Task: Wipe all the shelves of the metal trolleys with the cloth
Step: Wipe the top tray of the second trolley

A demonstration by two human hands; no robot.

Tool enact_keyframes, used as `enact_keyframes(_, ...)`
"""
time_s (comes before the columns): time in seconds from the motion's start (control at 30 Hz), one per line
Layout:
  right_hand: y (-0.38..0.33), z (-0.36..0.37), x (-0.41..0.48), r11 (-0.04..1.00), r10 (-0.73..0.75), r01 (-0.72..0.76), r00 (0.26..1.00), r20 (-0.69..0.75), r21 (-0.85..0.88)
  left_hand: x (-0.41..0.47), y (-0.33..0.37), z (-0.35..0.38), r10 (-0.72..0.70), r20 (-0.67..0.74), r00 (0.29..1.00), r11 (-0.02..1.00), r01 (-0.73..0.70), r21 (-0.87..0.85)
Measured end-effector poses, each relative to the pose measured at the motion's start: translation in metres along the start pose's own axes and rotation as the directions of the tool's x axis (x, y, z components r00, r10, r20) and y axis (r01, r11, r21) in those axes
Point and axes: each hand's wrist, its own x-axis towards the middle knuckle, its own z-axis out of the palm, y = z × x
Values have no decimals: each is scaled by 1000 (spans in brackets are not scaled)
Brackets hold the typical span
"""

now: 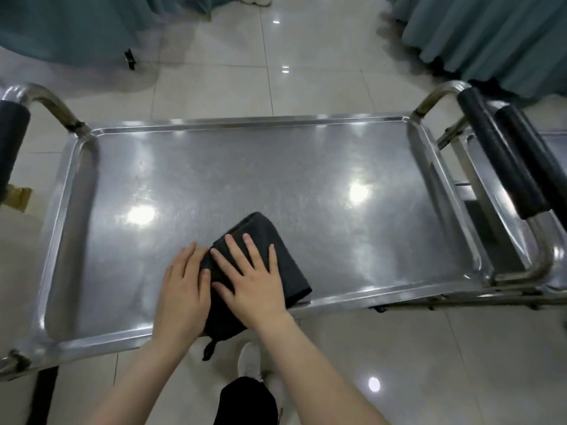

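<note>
A folded dark grey cloth [270, 240] lies on the top shelf of a metal trolley [245, 167], close to its near rim. My right hand [253, 280] lies flat on the cloth with fingers spread and straight. My left hand [184, 286] rests beside it, its fingertips on the cloth's left edge and its palm partly on the bare steel. A small loop tag of the cloth hangs over the near rim. The shelf is a shallow steel tray with a raised edge.
A second metal trolley [546, 154] stands against the right end, its black-padded handle [497, 154] next to the first trolley's. Another padded handle [12, 139] is at the left. Teal drapes [478, 35] hang at the back over a glossy tiled floor [429, 363].
</note>
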Motion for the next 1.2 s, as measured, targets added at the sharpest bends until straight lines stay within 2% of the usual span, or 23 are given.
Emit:
enact_keyframes(0.07,47,-6,-4,999,42,-43,999,-30,-33,13,8,4,58,76,995,998,-60,18)
enact_keyframes(0.17,136,-26,-10,951,305,-308,950,-64,-36,24,27,21,160,171,972,985,-168,33)
enact_keyframes(0.23,193,-44,-20,893,444,-446,895,-41,-58,27,34,30,162,184,969,983,-176,61)
enact_keyframes(0.3,233,-58,-25,820,571,-571,821,-17,-34,28,35,34,152,186,971,980,-173,101)
enact_keyframes(0.33,241,-61,-23,760,650,-650,760,-16,-3,29,35,34,146,190,971,979,-169,112)
enact_keyframes(0.4,231,-59,-5,634,773,-770,633,-37,66,29,33,34,142,201,969,978,-169,121)
enact_keyframes(0.43,216,-55,8,623,782,-778,622,-43,76,28,34,34,139,203,969,978,-166,127)
enact_keyframes(0.47,195,-50,20,677,736,-733,675,-47,60,28,35,33,125,201,972,979,-154,132)
enact_keyframes(0.5,172,-44,30,776,630,-630,775,-52,30,29,38,32,98,191,977,983,-125,135)
enact_keyframes(0.53,148,-38,36,875,484,-485,874,-46,-3,31,42,31,64,166,984,987,-88,135)
enact_keyframes(0.57,128,-33,39,941,335,-336,942,-28,-32,33,47,31,35,132,991,990,-52,129)
enact_keyframes(0.63,111,-29,40,990,136,-135,991,11,-49,38,57,34,30,81,996,995,-37,95)
enact_keyframes(0.73,144,-38,33,998,26,-25,999,19,-56,43,82,45,111,160,981,989,-126,82)
enact_keyframes(0.77,166,-43,30,998,38,-37,999,9,-52,44,90,52,136,211,968,982,-161,104)
enact_keyframes(0.83,221,-55,20,985,165,-166,986,-22,-40,43,106,66,117,273,955,975,-163,153)
enact_keyframes(0.93,317,-77,-9,910,412,-412,911,-24,-39,36,127,84,30,261,965,968,-93,234)
enact_keyframes(1.0,365,-87,-44,853,521,-522,853,-18,-29,27,143,96,41,261,964,956,-114,270)
enact_keyframes(1.1,376,-82,-99,798,597,-601,799,-67,-52,7,171,120,103,298,949,968,-164,190)
enact_keyframes(1.2,327,-64,-120,797,600,-604,795,-88,-16,-11,194,139,62,304,951,991,-95,94)
